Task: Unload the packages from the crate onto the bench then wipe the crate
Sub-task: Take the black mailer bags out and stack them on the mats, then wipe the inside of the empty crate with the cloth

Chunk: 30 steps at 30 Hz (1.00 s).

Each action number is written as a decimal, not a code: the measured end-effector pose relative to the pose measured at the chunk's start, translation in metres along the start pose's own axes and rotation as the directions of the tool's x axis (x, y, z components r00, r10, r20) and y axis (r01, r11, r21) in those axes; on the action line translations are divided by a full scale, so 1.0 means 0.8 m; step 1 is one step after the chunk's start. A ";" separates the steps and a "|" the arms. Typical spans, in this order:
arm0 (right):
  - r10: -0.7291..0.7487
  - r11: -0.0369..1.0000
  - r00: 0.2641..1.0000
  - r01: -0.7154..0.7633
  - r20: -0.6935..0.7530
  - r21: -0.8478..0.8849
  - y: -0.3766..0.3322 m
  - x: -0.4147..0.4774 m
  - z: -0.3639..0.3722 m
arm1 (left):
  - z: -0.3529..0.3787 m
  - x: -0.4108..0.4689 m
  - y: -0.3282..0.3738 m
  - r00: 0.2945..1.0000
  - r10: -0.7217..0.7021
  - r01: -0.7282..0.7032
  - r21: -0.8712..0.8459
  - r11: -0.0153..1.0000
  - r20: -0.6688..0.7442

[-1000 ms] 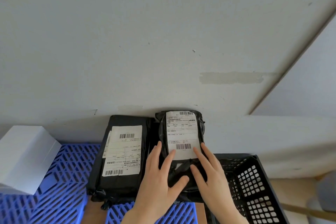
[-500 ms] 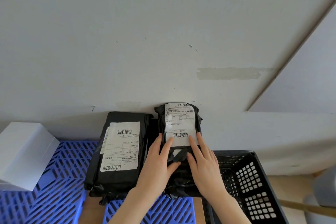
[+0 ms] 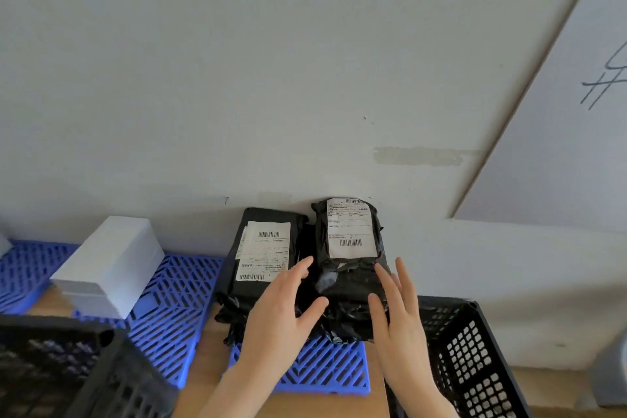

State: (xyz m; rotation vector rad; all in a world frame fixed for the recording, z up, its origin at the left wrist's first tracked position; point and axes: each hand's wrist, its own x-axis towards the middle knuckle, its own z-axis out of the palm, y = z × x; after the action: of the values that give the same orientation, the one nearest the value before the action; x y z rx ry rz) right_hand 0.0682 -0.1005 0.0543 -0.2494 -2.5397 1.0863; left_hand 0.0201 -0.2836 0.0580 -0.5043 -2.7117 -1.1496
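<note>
Nearest, at 7 o'clock, a black crate (image 3: 68,373) is blurred and cut by the bottom edge, so its inside cannot be read. At 5 o'clock a second black crate (image 3: 475,360) with a perforated wall sits just beside the counter's (image 3: 200,380) right edge, its floor hidden behind the right forearm. Between them the hands come up from 6 o'clock: the left hand (image 3: 281,319) and the right hand (image 3: 402,326) are both spread, fingers straight and apart, gripping nothing. They flank the near end of the right package (image 3: 349,282), a black mailer bag lying at 12 o'clock from them on a blue grid mat (image 3: 176,299) on the counter. Whether either palm actually touches the plastic cannot be told. The left package (image 3: 264,258) lies side by side with it at 11 o'clock, its near right corner covered by the left hand. Both carry white labels with barcodes, the print too small to read. A white box (image 3: 112,265) rests on the mat at 10 o'clock. Behind everything is a pale wall (image 3: 237,78), and at 2 o'clock a whiteboard (image 3: 559,146) is cut off by the right edge.
</note>
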 end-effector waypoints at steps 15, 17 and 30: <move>-0.335 0.871 0.902 0.187 0.271 0.454 -0.232 -0.239 0.075 | -0.243 -0.355 -0.019 0.922 -0.225 0.247 0.031 0.968 -0.316; -0.390 0.852 0.867 0.211 0.311 0.479 -0.271 -0.262 0.096 | -0.277 -0.397 -0.032 0.878 -0.251 0.294 0.047 0.955 -0.407; -0.631 0.741 0.633 0.318 0.449 0.592 -0.501 -0.423 0.261 | -0.469 -0.588 -0.163 0.647 -0.454 0.506 -0.101 0.857 -0.613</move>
State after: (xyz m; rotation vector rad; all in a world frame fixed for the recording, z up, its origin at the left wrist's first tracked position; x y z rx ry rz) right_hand 0.2880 -0.6158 0.1241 1.0717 -2.4676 1.6720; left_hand 0.4144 -0.7539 0.1048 0.5801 -2.3042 -1.0431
